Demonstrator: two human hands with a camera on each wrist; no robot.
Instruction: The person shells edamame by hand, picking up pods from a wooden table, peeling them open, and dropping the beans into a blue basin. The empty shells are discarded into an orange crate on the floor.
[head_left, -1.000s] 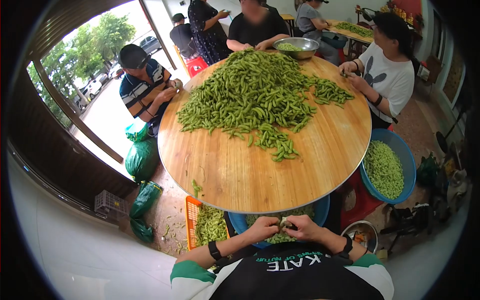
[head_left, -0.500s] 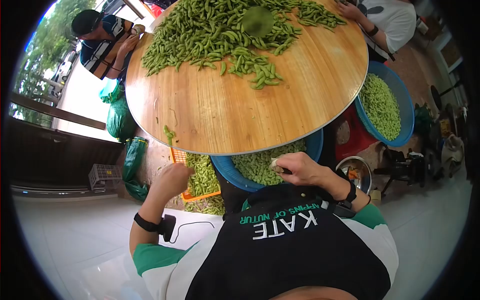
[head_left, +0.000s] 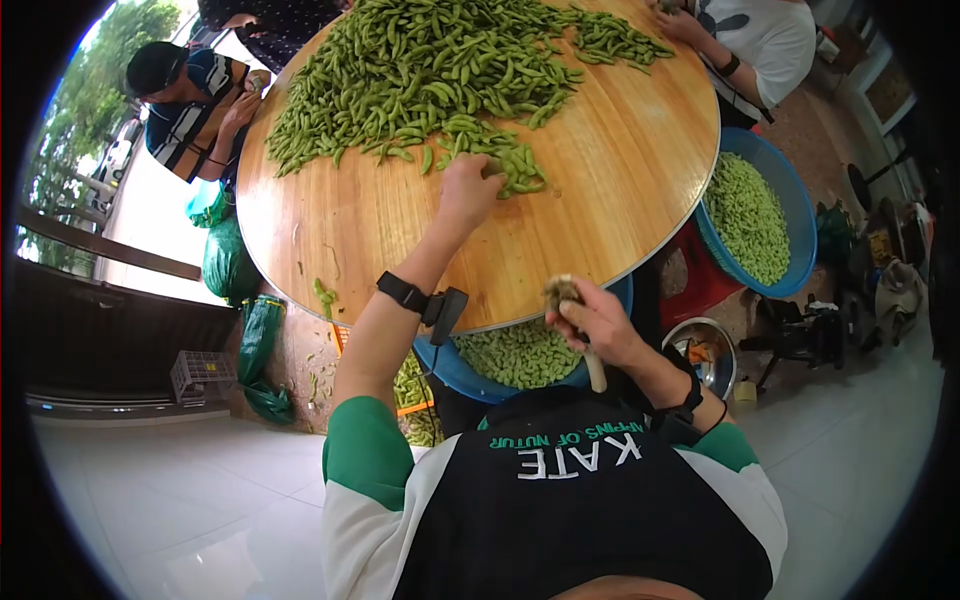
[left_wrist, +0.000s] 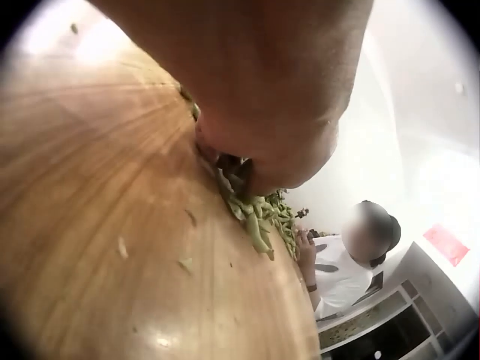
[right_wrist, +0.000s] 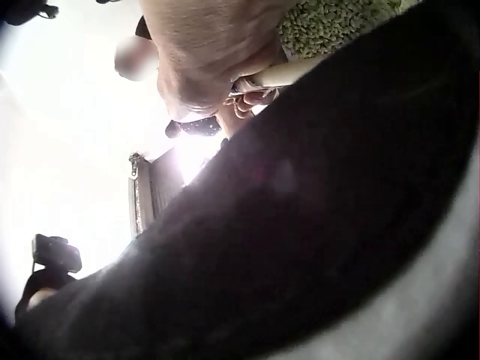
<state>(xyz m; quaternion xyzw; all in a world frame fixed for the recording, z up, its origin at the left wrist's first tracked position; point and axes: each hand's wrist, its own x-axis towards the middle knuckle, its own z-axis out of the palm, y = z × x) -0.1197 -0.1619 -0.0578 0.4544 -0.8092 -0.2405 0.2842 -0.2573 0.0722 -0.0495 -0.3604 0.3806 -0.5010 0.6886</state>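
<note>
My left hand (head_left: 470,190) reaches over the round wooden table (head_left: 560,225) to the near fringe of the green edamame pods (head_left: 520,168). Its fingers are curled down among the pods (left_wrist: 259,229) in the left wrist view. Over the table's near edge, my right hand (head_left: 598,318) grips a tool with a pale, stick-like handle (head_left: 596,372) that juts out below the palm. Something tan and rough (head_left: 562,290) covers or sits at its fingertips. That handle (right_wrist: 289,73) also shows in the right wrist view; the tool's other end is hidden.
Beneath the table edge stands a blue basin (head_left: 440,367) of shelled beans, beside an orange crate (head_left: 415,408). Another blue basin (head_left: 803,215) and a metal bowl (head_left: 722,350) stand to the right. People sit at the table's left and right. Green sacks (head_left: 228,265) lie on the left.
My left hand has left the right hand, swung out left over the crate, then forward to the pods. My right hand has turned, exposing the pale handle. The head view has tilted down.
</note>
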